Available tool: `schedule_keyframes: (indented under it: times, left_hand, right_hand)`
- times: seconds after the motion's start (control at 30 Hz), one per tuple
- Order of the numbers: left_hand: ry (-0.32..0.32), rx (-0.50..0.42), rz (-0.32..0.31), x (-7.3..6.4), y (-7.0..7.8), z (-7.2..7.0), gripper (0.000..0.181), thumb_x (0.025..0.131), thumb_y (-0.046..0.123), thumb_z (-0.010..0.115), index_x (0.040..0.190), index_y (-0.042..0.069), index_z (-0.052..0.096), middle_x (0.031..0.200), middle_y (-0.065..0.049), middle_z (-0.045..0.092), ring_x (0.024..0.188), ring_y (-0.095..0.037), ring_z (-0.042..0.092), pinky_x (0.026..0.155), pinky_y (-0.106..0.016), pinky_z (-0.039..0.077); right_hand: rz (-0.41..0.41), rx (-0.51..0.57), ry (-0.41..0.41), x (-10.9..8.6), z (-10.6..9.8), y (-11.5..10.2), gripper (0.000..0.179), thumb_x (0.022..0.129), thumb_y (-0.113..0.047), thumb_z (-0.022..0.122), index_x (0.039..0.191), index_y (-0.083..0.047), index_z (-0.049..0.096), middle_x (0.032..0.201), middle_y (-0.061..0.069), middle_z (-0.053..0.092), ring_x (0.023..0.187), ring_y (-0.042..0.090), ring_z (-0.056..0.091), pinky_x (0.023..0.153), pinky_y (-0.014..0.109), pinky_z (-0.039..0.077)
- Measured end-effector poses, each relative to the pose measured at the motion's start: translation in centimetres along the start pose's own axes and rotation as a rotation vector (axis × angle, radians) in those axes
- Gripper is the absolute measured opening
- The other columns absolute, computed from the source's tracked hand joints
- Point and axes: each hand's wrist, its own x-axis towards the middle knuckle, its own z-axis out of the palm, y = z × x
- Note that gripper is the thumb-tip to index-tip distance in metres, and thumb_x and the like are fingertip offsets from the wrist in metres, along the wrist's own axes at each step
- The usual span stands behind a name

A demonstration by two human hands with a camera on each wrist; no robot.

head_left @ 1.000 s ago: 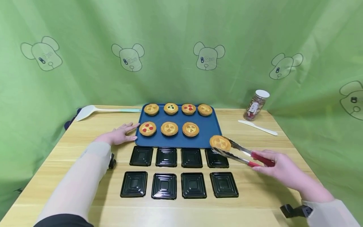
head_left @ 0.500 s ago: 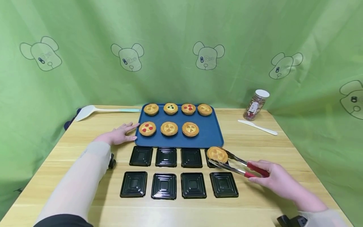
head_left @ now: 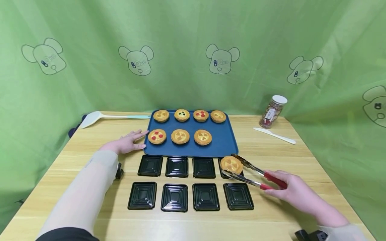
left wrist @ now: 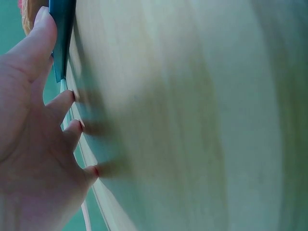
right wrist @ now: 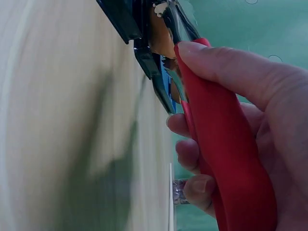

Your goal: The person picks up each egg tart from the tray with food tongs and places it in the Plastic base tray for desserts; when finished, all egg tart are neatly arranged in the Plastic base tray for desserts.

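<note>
My right hand (head_left: 297, 190) grips red-handled metal tongs (right wrist: 219, 139), thumb on one handle and fingers curled round the other. The tongs' tips stand on either side of an egg tart (head_left: 231, 164), which sits on the back-row black square tray (head_left: 221, 174) at the far right; a little gap shows between the upper tip and the crust. My left hand (head_left: 125, 143) lies with spread fingers at the left edge of a blue baking tray (head_left: 223, 140), its thumb on the rim in the left wrist view. Several tarts (head_left: 180, 137) stand on that tray in two rows.
Several more black square trays (head_left: 174, 197) lie in two rows before the blue tray. A jar with a white lid (head_left: 271, 112) and a white plastic knife (head_left: 273, 135) are at the back right. At the back left lies a white spatula (head_left: 93, 117). A green curtain (head_left: 181, 83) hangs behind.
My right hand has brought the tart in the tongs from the blue tray's corner down onto the black tray, and the tongs' tips have since spread slightly. The left hand has stayed put.
</note>
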Motion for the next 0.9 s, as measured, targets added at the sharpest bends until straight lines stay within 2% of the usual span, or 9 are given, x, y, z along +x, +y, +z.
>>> schedule_keyframes:
  times: [0.27,0.37,0.5,0.6,0.73,0.9]
  left_hand:
    - [-0.002,-0.003,0.003,-0.1,0.1,0.0,0.073,0.101,0.043,0.054,0.16,0.018,0.018,0.163,-0.021,0.004,0.146,-0.046,-0.005,0.11,-0.069,-0.006]
    - [0.004,-0.006,0.008,-0.1,0.2,0.0,0.074,0.101,0.042,0.055,0.159,0.018,0.018,0.163,-0.021,0.004,0.145,-0.047,-0.004,0.11,-0.069,-0.006]
    - [0.006,-0.007,0.011,-0.3,0.1,0.0,0.073,0.101,0.042,0.055,0.159,0.017,0.019,0.162,-0.022,0.005,0.145,-0.048,-0.003,0.109,-0.07,-0.006]
    - [0.0,-0.009,0.012,-0.3,0.0,0.0,0.073,0.1,0.043,0.055,0.159,0.018,0.019,0.162,-0.022,0.005,0.145,-0.048,-0.004,0.109,-0.07,-0.005]
    - [-0.002,-0.011,0.006,-0.1,-0.1,0.1,0.074,0.1,0.045,0.055,0.16,0.02,0.019,0.163,-0.021,0.004,0.146,-0.047,-0.004,0.109,-0.07,-0.005]
    - [0.005,-0.005,0.004,-0.1,-0.1,0.0,0.073,0.1,0.045,0.054,0.159,0.019,0.019,0.163,-0.021,0.004,0.146,-0.047,-0.004,0.109,-0.07,-0.005]
  right_hand:
    - [0.021,0.077,0.027,0.2,-2.0,-0.4,0.072,0.077,-0.032,0.086,0.133,0.004,0.059,0.118,0.022,0.065,0.083,0.02,0.06,0.065,0.026,0.053]
    - [0.027,0.085,0.033,1.2,-3.1,-0.9,0.072,0.079,-0.03,0.085,0.136,0.003,0.056,0.107,0.021,0.065,0.073,0.016,0.057,0.057,0.026,0.051]
    - [0.007,0.042,0.028,3.1,-4.1,-2.0,0.072,0.082,-0.032,0.083,0.137,0.004,0.055,0.096,0.014,0.064,0.069,0.016,0.052,0.053,0.027,0.047]
    - [-0.022,0.004,0.019,4.9,-4.1,-2.5,0.071,0.083,-0.036,0.081,0.136,0.004,0.056,0.107,0.015,0.066,0.078,0.02,0.054,0.06,0.027,0.048]
    - [-0.054,-0.011,-0.02,7.6,-3.2,-2.9,0.076,0.082,-0.044,0.08,0.137,0.003,0.056,0.114,0.016,0.067,0.084,0.023,0.057,0.067,0.031,0.05]
    - [-0.087,-0.006,-0.084,11.0,-1.4,-3.3,0.076,0.082,-0.041,0.081,0.137,0.005,0.054,0.103,0.012,0.07,0.074,0.018,0.058,0.061,0.031,0.05]
